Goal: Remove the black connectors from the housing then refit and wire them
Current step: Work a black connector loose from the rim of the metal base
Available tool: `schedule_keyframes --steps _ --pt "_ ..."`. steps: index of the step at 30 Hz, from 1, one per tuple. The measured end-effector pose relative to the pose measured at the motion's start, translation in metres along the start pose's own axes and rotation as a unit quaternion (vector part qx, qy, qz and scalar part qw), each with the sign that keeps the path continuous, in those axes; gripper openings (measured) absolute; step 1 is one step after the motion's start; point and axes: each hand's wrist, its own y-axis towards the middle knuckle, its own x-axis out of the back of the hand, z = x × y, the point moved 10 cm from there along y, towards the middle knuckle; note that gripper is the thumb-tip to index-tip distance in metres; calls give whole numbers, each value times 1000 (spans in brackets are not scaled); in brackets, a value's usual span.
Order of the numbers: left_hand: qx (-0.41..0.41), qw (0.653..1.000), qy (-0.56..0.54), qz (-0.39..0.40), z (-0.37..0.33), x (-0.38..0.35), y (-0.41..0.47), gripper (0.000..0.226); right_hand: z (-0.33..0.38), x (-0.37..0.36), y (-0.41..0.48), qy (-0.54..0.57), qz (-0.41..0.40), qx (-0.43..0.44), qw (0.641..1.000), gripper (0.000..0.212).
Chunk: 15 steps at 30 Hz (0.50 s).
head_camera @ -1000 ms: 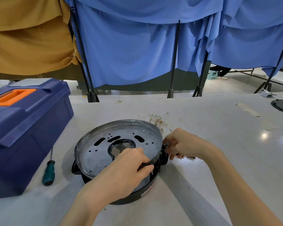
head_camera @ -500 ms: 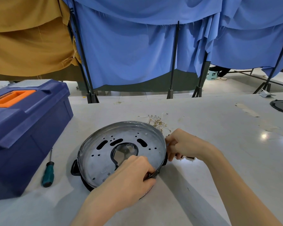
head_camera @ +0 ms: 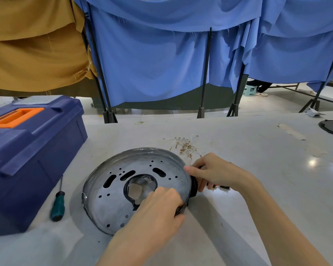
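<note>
We have tipped the housing [head_camera: 123, 189] further up, left hand [head_camera: 158, 208] clamped on its near rim, right hand [head_camera: 215, 173] pinching the black connector [head_camera: 193, 186] at its edge, freeing it for removal.

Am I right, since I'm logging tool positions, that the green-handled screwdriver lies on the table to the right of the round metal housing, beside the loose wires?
Not quite. The head view shows the green-handled screwdriver lying on the table to the left of the round metal housing, next to the blue toolbox. The loose wires lie on the far right side of the housing.
</note>
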Motion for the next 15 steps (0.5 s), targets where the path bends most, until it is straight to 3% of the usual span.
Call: schedule_keyframes --steps 3,5,6,8,9,11,15 --pt "2 999 -37 4 4 2 2 35 0 1 0 0 0 6 1000 34" --pt "3 992 -121 17 9 2 3 38 -1 0 1 -1 3 8 1000 30" --pt "15 988 -154 28 15 1 3 46 -1 -1 2 1 5 11 1000 29" --pt "38 983 -176 40 24 -3 3 85 -1 -1 3 9 9 14 1000 29" --pt "38 986 -158 38 26 -4 3 87 -2 -1 3 13 10 13 1000 30" --pt "23 995 -98 22 22 0 3 61 -3 -1 3 16 10 12 1000 32" --pt "1 998 -68 7 19 1 1 56 -3 -2 4 17 8 12 1000 34"
